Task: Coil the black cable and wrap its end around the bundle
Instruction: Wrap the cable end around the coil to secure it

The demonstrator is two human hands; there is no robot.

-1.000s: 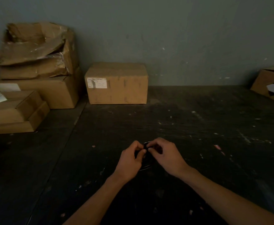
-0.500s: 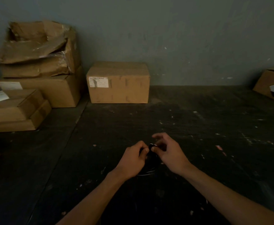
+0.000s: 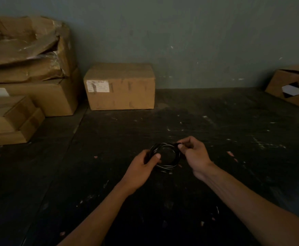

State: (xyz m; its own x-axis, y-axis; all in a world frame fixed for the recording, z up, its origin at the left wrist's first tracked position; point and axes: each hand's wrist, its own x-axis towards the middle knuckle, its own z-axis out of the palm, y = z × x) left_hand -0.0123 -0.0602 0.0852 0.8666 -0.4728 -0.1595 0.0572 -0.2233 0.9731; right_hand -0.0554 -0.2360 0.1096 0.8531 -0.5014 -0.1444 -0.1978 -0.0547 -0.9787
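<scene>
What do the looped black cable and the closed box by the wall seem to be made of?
Black cable: probably a plastic or rubber jacket, slightly glossy, since thin highlights run along its loops. Closed box: matte brown cardboard, with tape strips and a white paper label.

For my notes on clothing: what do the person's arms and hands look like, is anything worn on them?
Both forearms are bare up to the frame edge, with no sleeves in view. The left hand and the right hand wear no gloves. I see no watch, ring or bracelet, though the light is dim.

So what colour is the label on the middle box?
White with dark print, on the closed cardboard box; its label shows in the head view.
</scene>
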